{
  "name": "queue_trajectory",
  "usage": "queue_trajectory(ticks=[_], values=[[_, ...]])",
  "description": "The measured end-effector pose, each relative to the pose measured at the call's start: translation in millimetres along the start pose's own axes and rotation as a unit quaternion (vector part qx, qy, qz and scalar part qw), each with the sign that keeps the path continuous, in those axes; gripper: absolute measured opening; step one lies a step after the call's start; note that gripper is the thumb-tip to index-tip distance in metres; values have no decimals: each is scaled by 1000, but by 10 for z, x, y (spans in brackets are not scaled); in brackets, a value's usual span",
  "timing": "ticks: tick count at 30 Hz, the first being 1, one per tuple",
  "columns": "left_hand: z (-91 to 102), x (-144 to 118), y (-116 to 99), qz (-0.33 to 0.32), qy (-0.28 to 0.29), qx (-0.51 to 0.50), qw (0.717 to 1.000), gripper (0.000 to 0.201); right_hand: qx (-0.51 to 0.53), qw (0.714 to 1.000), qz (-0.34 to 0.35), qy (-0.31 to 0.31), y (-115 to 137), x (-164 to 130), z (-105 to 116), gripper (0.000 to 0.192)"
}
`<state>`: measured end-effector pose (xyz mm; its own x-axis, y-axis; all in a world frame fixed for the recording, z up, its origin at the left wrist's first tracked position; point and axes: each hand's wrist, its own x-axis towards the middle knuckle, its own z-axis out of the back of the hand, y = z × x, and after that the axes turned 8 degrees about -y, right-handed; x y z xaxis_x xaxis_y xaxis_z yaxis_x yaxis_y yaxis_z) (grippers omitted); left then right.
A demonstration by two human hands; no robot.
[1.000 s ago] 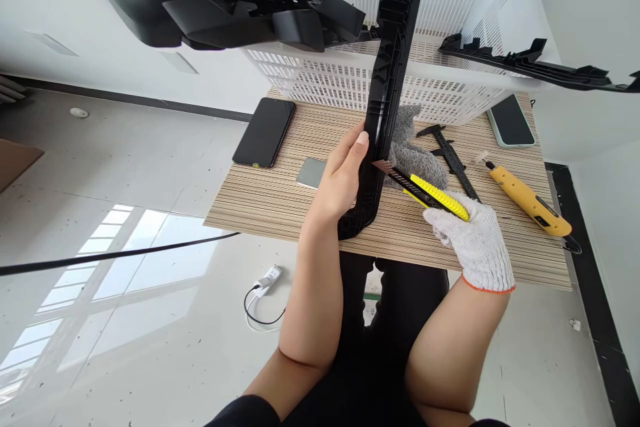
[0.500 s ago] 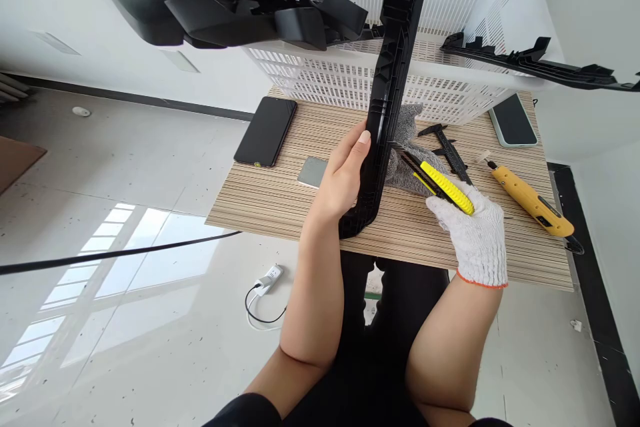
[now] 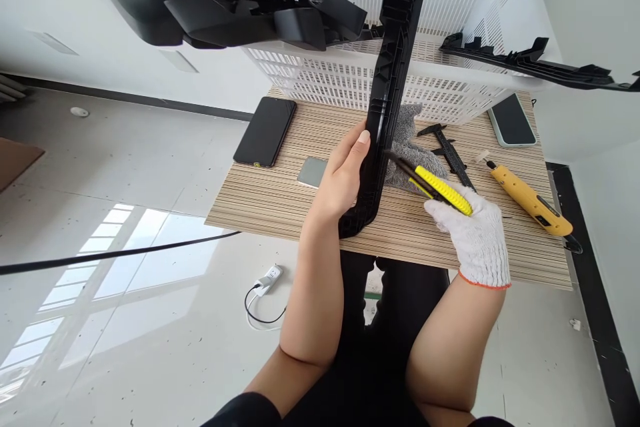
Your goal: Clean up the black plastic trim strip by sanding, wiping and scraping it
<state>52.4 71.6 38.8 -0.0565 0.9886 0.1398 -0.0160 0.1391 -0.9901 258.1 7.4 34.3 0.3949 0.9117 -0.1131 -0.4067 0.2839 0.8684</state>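
My bare left hand (image 3: 344,170) is closed around the lower part of a long black plastic trim piece (image 3: 384,97), which stands tilted with its upper end over the basket. The fingers behind the piece are hidden. In a white knit glove, my right hand (image 3: 473,227) grips a yellow and black utility knife (image 3: 444,190). The blade end, slightly blurred, points at the right edge of the trim piece; whether it touches cannot be made out. A grey cloth (image 3: 413,163) lies on the table beneath the knife.
A white plastic basket (image 3: 440,77) with black plastic parts (image 3: 280,23) stands at the table's back. On the striped table (image 3: 260,203) lie a black phone (image 3: 265,131), a grey flat plate (image 3: 311,172), black calipers (image 3: 451,157), a yellow rotary tool (image 3: 531,200) and another phone (image 3: 513,120).
The knife in my right hand has shifted slightly left and down along the trim piece's edge. My left hand and the trim piece stay nearly still.
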Motion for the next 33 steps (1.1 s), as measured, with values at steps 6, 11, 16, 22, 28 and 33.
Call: queue_trajectory(ticks=[6,11,16,22,28,33], values=[[-1,-3,7,10,-4,-14,1000,43,-10,999,9,32,0,-7,4,49],[-4,3,21,-1,-2,-21,1000,43,6,1000,-10,24,4,-13,7,49],[-4,2,23,-3,3,-14,1000,44,7,1000,-7,13,2,-17,14,49],[-3,-4,7,5,-5,-13,1000,42,-3,1000,-6,25,-11,-17,4,51],[-3,-8,5,-11,2,-15,1000,42,5,1000,-13,27,0,-21,-1,50],[-1,-7,13,-6,2,-12,1000,43,27,999,-22,-1,3,-23,-1,50]])
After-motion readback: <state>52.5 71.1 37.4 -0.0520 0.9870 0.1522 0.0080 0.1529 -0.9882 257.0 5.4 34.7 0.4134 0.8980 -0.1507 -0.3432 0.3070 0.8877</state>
